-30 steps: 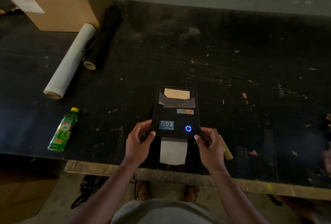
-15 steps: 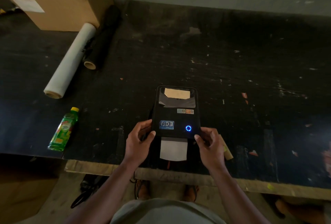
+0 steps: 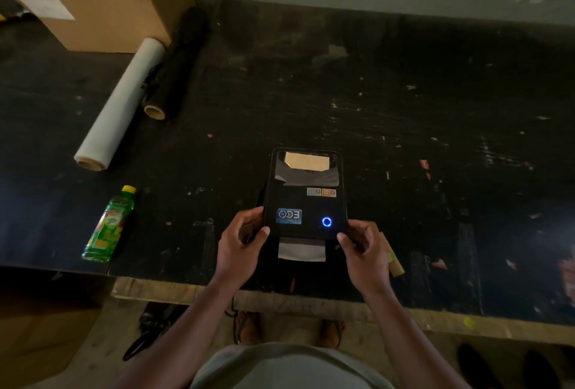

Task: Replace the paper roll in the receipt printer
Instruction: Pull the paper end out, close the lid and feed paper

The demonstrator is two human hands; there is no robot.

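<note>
Paper tab (image 3: 301,251) is shorter than a second ago, feeding back in; both hands (image 3: 239,244) (image 3: 363,248) grip the receipt printer (image 3: 306,194) sides, lid shut — roll likely seated.

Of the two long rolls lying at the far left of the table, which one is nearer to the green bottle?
The white film roll; the black roll lies beyond it, farther from the green bottle.

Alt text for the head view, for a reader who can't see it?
Two hands, left hand and right hand, grip the near corners of a black receipt printer on a dark worktable, a paper strip hanging out front. A green bottle lies to the left.
</note>
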